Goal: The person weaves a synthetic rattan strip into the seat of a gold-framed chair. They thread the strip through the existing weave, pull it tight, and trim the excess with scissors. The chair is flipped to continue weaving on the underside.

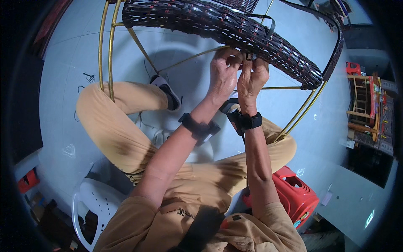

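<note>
A dark woven wicker panel [218,25] is stretched over a brass-coloured metal frame [110,54] in front of me. My left hand [223,75] and my right hand [252,77] are raised side by side at the panel's lower edge. Both pinch a thin dark weaving strip [268,23] where it meets the weave, fingers curled tight. The strip loops up over the panel. Each wrist wears a black band. My fingertips hide the exact spot where the strip enters the weave.
My legs in tan trousers straddle the frame, one shoe [166,90] on the pale floor. A red plastic stool [296,195] is under my right side, a white plastic chair [90,206] at lower left. Wooden furniture pieces [365,105] stand at the right.
</note>
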`<state>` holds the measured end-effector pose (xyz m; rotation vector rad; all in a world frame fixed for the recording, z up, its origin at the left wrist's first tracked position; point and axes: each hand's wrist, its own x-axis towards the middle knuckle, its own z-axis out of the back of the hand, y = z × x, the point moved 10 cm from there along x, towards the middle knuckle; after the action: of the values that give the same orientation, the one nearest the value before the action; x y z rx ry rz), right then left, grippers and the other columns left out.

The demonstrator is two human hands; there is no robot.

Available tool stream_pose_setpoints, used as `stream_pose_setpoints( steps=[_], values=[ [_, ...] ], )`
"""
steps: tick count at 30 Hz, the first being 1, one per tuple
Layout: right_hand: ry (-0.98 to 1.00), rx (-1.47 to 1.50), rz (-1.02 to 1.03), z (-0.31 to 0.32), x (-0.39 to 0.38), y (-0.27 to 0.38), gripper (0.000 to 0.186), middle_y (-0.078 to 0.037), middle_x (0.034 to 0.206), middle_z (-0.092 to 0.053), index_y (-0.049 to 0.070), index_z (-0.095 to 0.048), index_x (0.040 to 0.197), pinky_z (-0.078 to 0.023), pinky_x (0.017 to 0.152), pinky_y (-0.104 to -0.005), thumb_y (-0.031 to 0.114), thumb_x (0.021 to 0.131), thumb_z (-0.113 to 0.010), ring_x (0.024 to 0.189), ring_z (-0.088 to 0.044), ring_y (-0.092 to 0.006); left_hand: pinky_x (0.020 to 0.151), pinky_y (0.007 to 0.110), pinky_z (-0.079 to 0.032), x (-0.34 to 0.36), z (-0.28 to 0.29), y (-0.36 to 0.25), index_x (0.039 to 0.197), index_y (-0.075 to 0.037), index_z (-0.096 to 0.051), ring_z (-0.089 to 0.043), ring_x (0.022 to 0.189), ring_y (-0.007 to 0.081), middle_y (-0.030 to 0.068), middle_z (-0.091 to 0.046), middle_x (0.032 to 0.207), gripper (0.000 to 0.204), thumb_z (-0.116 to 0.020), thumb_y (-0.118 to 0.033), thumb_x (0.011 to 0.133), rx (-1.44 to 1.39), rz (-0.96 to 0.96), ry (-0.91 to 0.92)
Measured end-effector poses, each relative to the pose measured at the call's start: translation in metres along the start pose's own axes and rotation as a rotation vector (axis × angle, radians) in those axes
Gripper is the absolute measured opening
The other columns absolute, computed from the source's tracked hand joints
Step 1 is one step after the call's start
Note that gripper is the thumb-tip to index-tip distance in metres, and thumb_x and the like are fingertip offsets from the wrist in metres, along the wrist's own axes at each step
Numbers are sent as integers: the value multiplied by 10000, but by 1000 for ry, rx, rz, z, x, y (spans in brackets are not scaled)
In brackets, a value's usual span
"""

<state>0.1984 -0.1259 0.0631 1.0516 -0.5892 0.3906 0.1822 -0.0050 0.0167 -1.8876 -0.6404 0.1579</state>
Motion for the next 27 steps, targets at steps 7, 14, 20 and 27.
stream_pose_setpoints(
  steps=[7, 14, 20, 27],
  values=[
    [-151, -29, -204, 32, -28, 0, 127, -54, 904, -591, -16, -612, 949, -496, 709, -271, 56, 845, -625, 856, -572, -135, 562, 248, -494, -14, -3, 0, 803, 46, -569, -572, 635, 103, 41, -582, 715, 56, -536, 14, 835, -32, 248, 91],
    [72, 792, -798, -11, -38, -19, 227, -70, 938, -637, -46, -616, 1030, -475, 726, -265, 118, 883, -561, 840, -582, -128, 579, 235, -481, -12, -4, -4, 838, 43, -595, -569, 666, 92, 50, -614, 732, 85, -525, -5, 841, 10, 197, 136],
    [16, 877, -931, -20, -32, -15, 178, -68, 842, -652, -36, -663, 910, -466, 688, -257, 17, 777, -557, 777, -580, -126, 512, 236, -459, -9, 0, -19, 828, 44, -611, -582, 571, 99, 50, -621, 685, 122, -585, -74, 845, 192, 184, 193],
    [37, 694, -768, -20, -27, -24, 180, -75, 811, -668, -53, -655, 882, -477, 678, -260, -6, 800, -502, 701, -597, -123, 551, 244, -473, -18, -7, -88, 866, 26, -651, -591, 586, 104, 60, -628, 748, 156, -708, -46, 740, 569, -237, 25]
  ],
)
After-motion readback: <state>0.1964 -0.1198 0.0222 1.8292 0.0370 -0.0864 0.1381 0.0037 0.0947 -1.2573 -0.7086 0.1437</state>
